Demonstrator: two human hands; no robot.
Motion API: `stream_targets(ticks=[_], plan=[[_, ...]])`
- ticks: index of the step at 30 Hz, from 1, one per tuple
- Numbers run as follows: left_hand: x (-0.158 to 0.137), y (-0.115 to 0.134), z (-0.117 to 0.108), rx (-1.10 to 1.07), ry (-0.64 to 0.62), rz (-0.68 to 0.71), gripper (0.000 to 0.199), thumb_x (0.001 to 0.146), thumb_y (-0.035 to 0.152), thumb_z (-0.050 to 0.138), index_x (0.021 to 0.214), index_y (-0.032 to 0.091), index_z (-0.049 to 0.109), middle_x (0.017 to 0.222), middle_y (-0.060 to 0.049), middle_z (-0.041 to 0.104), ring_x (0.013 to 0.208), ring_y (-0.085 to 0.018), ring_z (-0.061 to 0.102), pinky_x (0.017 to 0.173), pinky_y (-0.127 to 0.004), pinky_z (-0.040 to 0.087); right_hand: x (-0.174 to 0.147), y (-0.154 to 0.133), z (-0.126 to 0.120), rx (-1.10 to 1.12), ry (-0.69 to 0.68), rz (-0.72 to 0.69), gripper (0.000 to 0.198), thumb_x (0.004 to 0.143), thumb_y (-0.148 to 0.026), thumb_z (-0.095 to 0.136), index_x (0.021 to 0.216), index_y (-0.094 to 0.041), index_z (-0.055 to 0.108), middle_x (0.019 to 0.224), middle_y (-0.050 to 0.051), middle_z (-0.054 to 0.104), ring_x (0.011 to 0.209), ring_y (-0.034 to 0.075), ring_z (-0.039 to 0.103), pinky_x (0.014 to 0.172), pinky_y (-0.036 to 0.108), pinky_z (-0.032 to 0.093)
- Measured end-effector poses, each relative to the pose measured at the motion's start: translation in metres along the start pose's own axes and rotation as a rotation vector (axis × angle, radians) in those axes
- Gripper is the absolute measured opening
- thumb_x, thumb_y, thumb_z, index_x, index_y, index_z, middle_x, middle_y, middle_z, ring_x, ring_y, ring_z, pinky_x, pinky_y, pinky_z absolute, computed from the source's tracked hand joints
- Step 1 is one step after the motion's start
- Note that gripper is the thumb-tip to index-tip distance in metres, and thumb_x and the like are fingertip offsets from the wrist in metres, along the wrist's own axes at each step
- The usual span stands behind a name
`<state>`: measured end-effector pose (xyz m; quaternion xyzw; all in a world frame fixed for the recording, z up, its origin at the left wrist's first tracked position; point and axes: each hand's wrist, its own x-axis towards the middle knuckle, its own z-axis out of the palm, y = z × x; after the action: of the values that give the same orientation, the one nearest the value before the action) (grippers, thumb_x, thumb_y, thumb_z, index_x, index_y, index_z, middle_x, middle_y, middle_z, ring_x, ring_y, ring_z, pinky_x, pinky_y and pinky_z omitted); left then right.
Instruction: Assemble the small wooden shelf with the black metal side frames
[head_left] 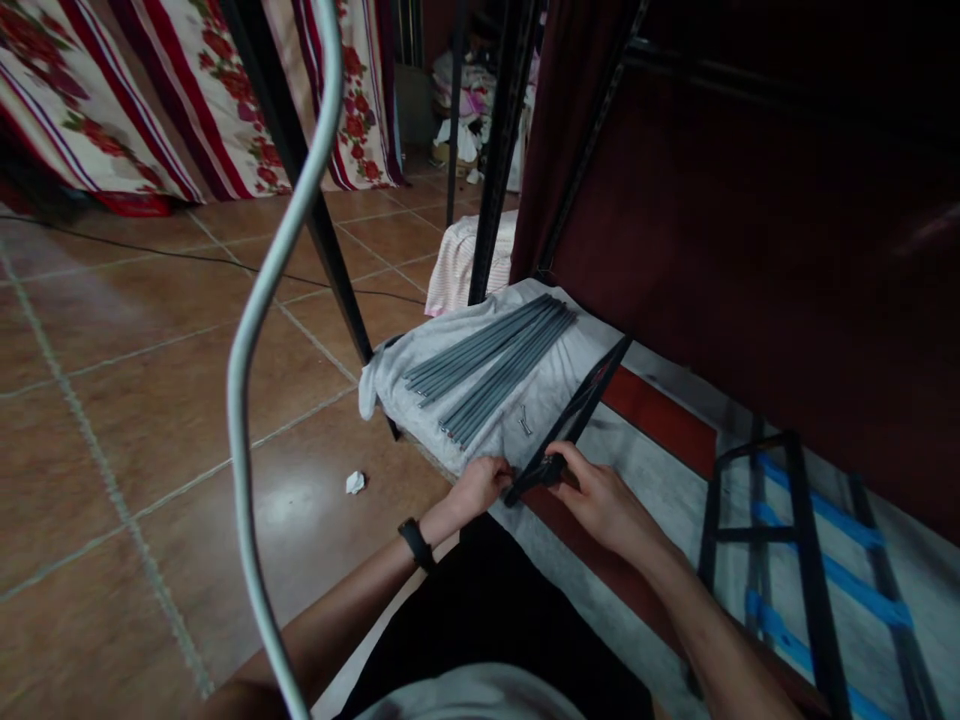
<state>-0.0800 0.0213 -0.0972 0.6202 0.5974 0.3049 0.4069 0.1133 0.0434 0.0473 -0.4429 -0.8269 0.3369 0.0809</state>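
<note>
A: While the left hand (480,482) presses its curled fingers onto the edge of a grey cloth (420,370), the right hand (596,497) pinches the near end of a black folded frame (574,415), thumb and fingers closed on it.

B: Where does the frame lie?

A: On the cloth and the bed edge (660,415), slanting up and to the right from the hands, its far end near a dark maroon curtain (750,260).

B: And the left hand, is it gripping anything?

A: It rests on the cloth just beside the frame's near tip; whether it holds a fold of the cloth cannot be told. A black wristband (415,543) sits on that wrist.

B: What else is on the cloth?

A: Two bundles of grey rods (491,365) lie side by side, pointing toward the far right, with a small metal clip (525,422) between them and the frame.

B: The surroundings?

A: A brown tiled floor (150,420) with a crumpled scrap of paper (355,482), a pale curved tube (247,350) close to the camera, black bed posts (495,150), a flowered hanging (225,80) at the back, and a black ladder with blue tape (810,540) on the right.
</note>
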Motion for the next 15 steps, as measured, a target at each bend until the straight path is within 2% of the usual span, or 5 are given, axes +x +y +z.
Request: stream_targets(ticks=[4, 7, 10, 12, 15], plan=[[0.002, -0.003, 0.006, -0.139, 0.068, 0.03, 0.019, 0.069, 0.006, 0.054, 0.072, 0.018, 0.069, 0.07, -0.002, 0.067, 0.068, -0.015, 0.058, 0.065, -0.025, 0.042, -0.002, -0.001, -0.004, -0.01, 0.005, 0.013, 0.027, 0.093, -0.03, 0.047, 0.12, -0.028, 0.053, 0.087, -0.001, 0.072, 0.083, 0.021, 0.071, 0.069, 0.029, 0.046], [0.004, -0.008, 0.008, -0.421, -0.003, 0.02, 0.017, 0.067, 0.009, 0.06, 0.079, 0.017, 0.07, 0.076, -0.002, 0.069, 0.072, -0.014, 0.061, 0.069, -0.026, 0.046, -0.003, -0.001, -0.005, 0.002, 0.01, 0.016, 0.027, 0.092, -0.031, 0.048, 0.119, -0.029, 0.053, 0.088, -0.001, 0.072, 0.084, 0.021, 0.071, 0.071, 0.029, 0.047], [0.005, -0.014, 0.01, -0.719, -0.051, -0.077, 0.022, 0.069, 0.021, 0.067, 0.09, 0.016, 0.068, 0.073, -0.001, 0.066, 0.064, -0.013, 0.06, 0.064, -0.026, 0.046, -0.004, 0.0, -0.005, 0.025, 0.014, 0.011, 0.028, 0.092, -0.031, 0.049, 0.12, -0.029, 0.053, 0.089, -0.001, 0.072, 0.084, 0.021, 0.071, 0.072, 0.029, 0.048], [0.005, -0.015, 0.014, -0.762, -0.01, -0.127, 0.019, 0.07, 0.026, 0.068, 0.086, 0.016, 0.067, 0.065, 0.002, 0.061, 0.055, -0.01, 0.054, 0.058, -0.024, 0.043, -0.004, 0.0, -0.005, 0.041, 0.015, 0.006, 0.027, 0.092, -0.031, 0.049, 0.119, -0.029, 0.053, 0.089, -0.001, 0.072, 0.084, 0.02, 0.071, 0.072, 0.029, 0.049], [0.004, -0.011, 0.018, -0.7, 0.046, -0.08, 0.012, 0.066, 0.019, 0.068, 0.078, 0.016, 0.066, 0.065, 0.001, 0.062, 0.058, -0.01, 0.053, 0.058, -0.023, 0.041, -0.004, 0.0, -0.005, 0.044, 0.024, -0.005, 0.026, 0.093, -0.031, 0.048, 0.119, -0.028, 0.053, 0.089, -0.001, 0.072, 0.084, 0.019, 0.07, 0.073, 0.029, 0.049]])
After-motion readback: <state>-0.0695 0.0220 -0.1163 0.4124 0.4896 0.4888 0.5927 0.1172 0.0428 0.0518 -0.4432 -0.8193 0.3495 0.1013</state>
